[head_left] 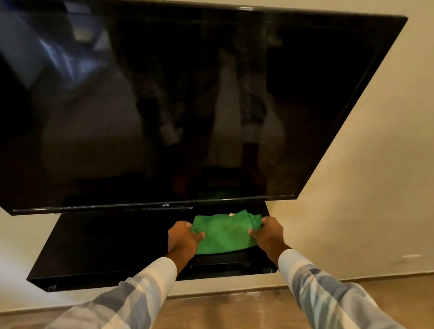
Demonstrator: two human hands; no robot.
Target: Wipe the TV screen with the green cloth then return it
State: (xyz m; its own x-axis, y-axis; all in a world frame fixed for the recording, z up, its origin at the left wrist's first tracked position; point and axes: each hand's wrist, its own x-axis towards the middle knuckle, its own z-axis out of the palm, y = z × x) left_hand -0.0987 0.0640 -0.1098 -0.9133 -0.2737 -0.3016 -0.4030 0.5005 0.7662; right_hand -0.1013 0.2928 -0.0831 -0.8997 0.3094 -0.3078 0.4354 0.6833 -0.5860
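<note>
A large black TV screen (164, 98) hangs on the wall and fills most of the view; it is dark and reflects the room. Below it a black shelf (108, 249) juts out from the wall. The green cloth (223, 232) lies on the right part of that shelf, just under the TV's lower edge. My left hand (183, 239) grips the cloth's near left corner. My right hand (267, 233) grips its right edge. Both arms wear checked sleeves.
A cream wall (403, 131) stretches to the right of the TV. The brown floor (233, 323) lies below the shelf, with a skirting line along the wall's base. The shelf's front edge sticks out toward me at about wrist height.
</note>
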